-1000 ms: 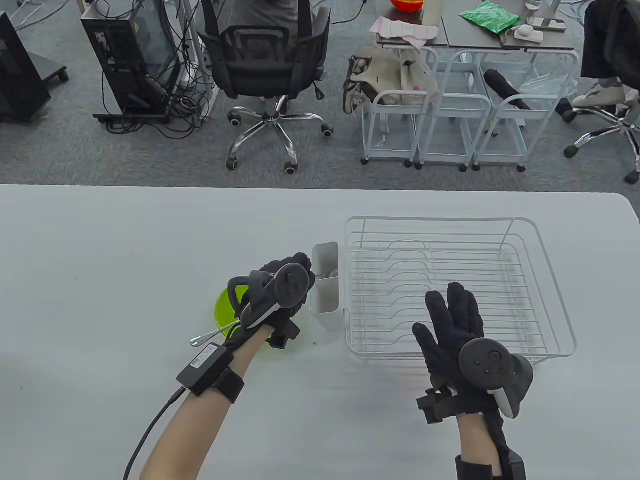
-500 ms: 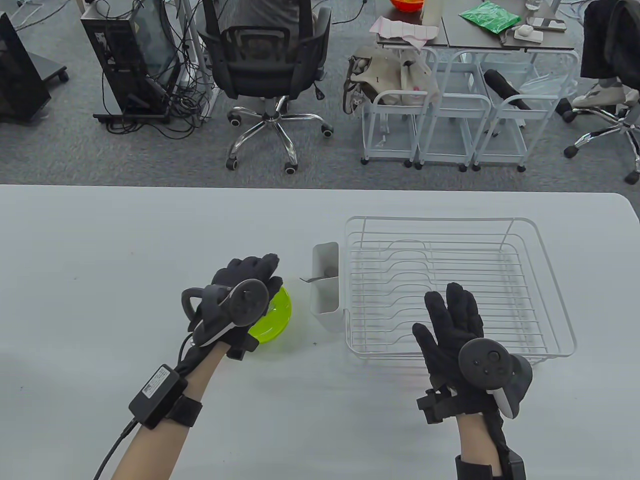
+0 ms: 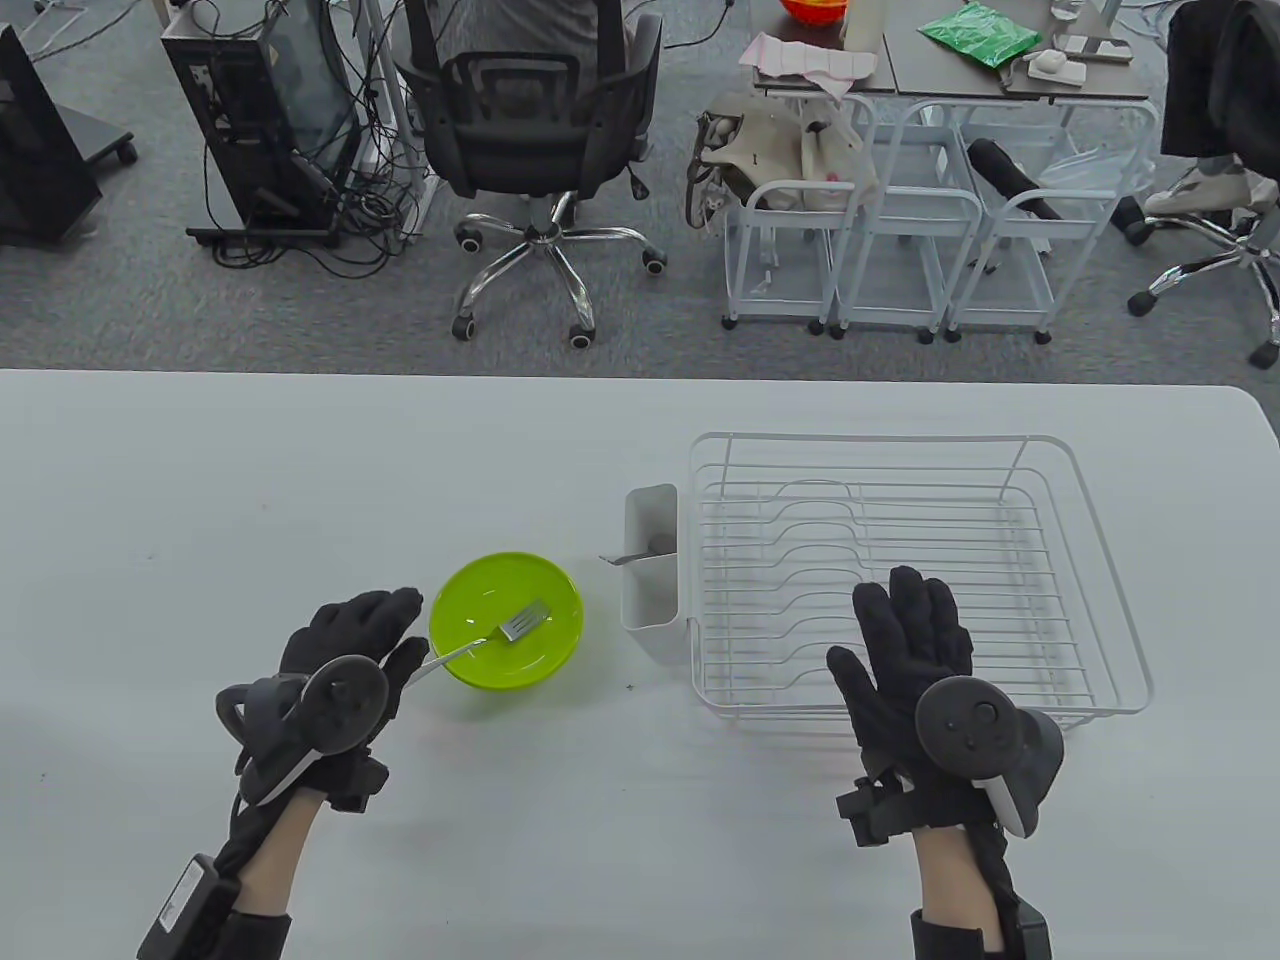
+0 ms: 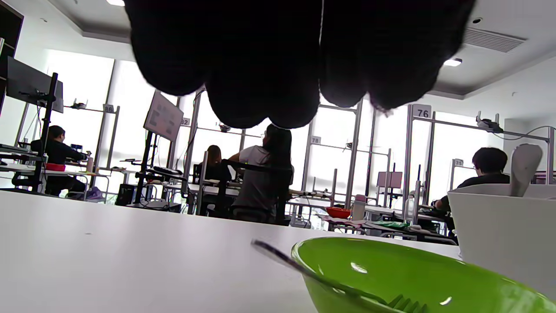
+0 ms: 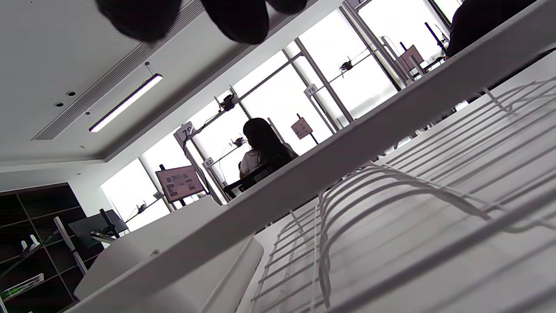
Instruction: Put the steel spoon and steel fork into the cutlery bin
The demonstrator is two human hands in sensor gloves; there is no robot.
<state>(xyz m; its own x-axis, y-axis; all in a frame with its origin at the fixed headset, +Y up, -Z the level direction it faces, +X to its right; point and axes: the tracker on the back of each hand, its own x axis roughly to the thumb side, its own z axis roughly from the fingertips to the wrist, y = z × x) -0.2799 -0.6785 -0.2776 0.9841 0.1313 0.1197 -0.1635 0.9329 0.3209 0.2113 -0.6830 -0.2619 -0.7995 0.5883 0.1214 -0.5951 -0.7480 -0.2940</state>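
Observation:
The white cutlery bin (image 3: 650,590) stands at the left side of the dish rack (image 3: 1090,560). The steel spoon (image 3: 628,557) sits in the bin with one end poking over its left rim. It also shows in the left wrist view (image 4: 523,167), standing up out of the bin (image 4: 495,234). The steel fork (image 3: 505,632) lies in the green bowl (image 3: 540,595), tines inside and handle over the bowl's left rim. My left hand (image 3: 365,630) is open and empty just left of the bowl, near the handle's end. My right hand (image 3: 905,640) is open, flat over the rack's front part.
The bowl (image 4: 412,278) and fork (image 4: 304,271) fill the lower right of the left wrist view. The rack's wires (image 5: 412,195) fill the right wrist view. Beyond the table's far edge are an office chair (image 3: 540,150) and white carts (image 3: 880,240).
My left hand has let go of the spoon in the bin and drawn back left and toward me, uncovering the bowl and fork. My right hand has stayed put.

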